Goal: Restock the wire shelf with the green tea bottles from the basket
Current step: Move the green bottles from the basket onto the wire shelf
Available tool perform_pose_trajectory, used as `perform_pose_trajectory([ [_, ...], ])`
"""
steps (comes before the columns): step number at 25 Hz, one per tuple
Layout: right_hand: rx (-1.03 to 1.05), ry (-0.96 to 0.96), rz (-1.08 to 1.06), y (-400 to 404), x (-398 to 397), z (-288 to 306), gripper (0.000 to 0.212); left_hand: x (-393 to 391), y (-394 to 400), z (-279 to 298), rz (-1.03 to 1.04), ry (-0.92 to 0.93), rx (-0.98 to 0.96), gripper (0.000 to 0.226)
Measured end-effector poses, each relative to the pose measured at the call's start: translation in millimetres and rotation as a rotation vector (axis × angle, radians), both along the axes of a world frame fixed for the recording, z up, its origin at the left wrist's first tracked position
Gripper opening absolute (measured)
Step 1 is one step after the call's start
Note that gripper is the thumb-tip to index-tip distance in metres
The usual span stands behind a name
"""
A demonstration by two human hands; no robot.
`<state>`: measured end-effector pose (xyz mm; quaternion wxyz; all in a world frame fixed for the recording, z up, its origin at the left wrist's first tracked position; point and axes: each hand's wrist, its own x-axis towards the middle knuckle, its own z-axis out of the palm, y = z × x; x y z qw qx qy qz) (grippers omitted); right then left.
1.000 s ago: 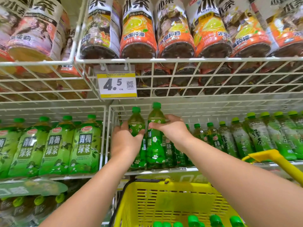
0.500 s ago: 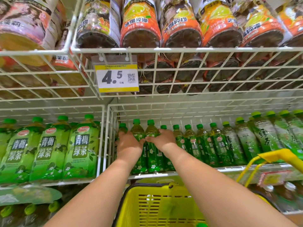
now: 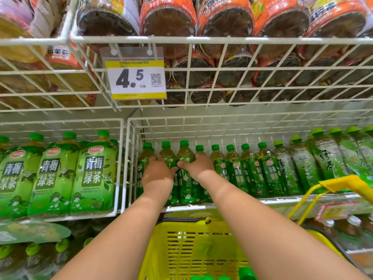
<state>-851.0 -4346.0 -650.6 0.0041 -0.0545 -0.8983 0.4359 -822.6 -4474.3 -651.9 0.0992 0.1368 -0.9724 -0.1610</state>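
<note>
Green bottles in hand: I have two green tea bottles standing at the left end of the row, the left-hand bottle [image 3: 168,158] and the right-hand bottle [image 3: 186,178], both upright on the wire shelf [image 3: 222,206].
Left hand: my left hand [image 3: 157,172] wraps its bottle at label height, fingers curled round it.
Right hand: my right hand [image 3: 196,165] clasps the other bottle the same way; the two hands sit just beside each other.
Row: further small green tea bottles [image 3: 252,170] already line the shelf to the right.
Basket: the yellow basket [image 3: 191,249] sits below, with green caps [image 3: 245,271] showing at its bottom edge.
Progress: I judge this pair placed but not yet released, and the caps suggest more bottles are left to move.
Neighbours: large green bottles [image 3: 92,174] fill the left bay; a price tag [image 3: 137,79] hangs above.
</note>
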Motion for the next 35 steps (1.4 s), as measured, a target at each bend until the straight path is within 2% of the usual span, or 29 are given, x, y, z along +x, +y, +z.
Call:
perform_pose_trajectory([
  [4, 0.014, -0.052, -0.009, -5, 9, 5, 0.091, 9, -3, -5, -0.066, -0.051, 0.089, 0.101],
  [6, 0.020, -0.067, 0.013, -3, 17, 14, 0.092, 23, -4, -6, -0.123, -0.032, 0.129, 0.099],
  [11, 0.021, 0.023, 0.145, 21, 61, 39, 0.088, 62, -6, 9, -0.238, 0.121, -0.088, 0.084],
  [15, 0.290, 0.120, 0.215, 46, 101, 42, 0.094, 93, 6, 23, -0.314, 0.157, -0.275, 0.081],
  [20, 0.449, 0.274, 0.353, 83, 155, 36, 0.095, 129, 18, 7, -0.398, 0.265, -0.256, 0.081],
  [27, 0.491, 0.236, 0.426, 120, 217, 33, 0.091, 188, 58, -7, -0.507, 0.170, -0.169, 0.082],
  [35, 0.494, 0.097, 0.475, 157, 270, 19, 0.091, 250, 95, -32, -0.605, -0.005, -0.036, 0.087],
])
